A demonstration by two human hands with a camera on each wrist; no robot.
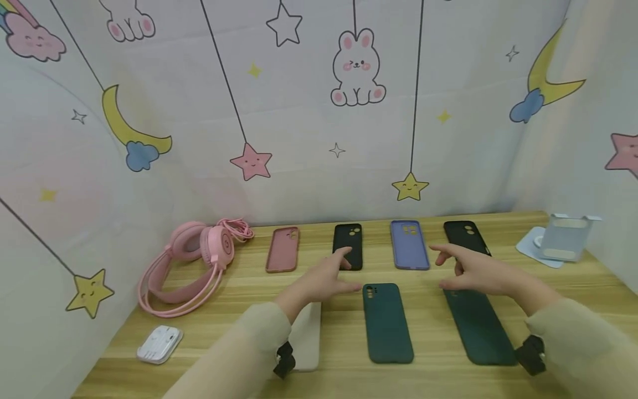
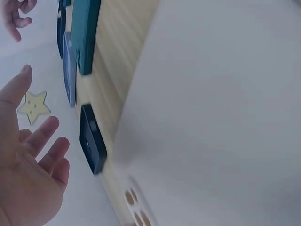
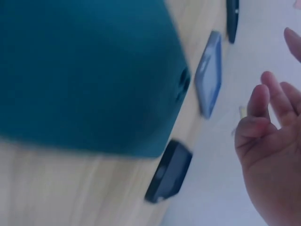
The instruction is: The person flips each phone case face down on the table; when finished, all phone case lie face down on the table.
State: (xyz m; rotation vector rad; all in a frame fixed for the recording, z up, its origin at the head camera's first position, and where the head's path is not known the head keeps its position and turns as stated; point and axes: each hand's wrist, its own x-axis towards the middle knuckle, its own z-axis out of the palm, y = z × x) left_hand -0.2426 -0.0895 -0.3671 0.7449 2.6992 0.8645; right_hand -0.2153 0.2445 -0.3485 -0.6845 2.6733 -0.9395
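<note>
Left hand (image 1: 326, 280) hovers with fingers loosely spread, holding nothing, over the wooden table (image 1: 249, 310) just left of a dark green phone case (image 1: 387, 323) lying flat, back up, camera cutouts at its far end. Right hand (image 1: 476, 271), fingers also spread and empty, hangs above a second dark green case (image 1: 480, 330).

Pink headphones (image 1: 191, 266) with a coiled cord lie at the left of the wooden table (image 1: 344, 327); a white earbud case (image 1: 159, 343) sits near the front left edge. A pale blue phone stand (image 1: 560, 238) occupies the far right corner. The backdrop (image 1: 309, 111) shows a rabbit, stars, moons and clouds.
</note>
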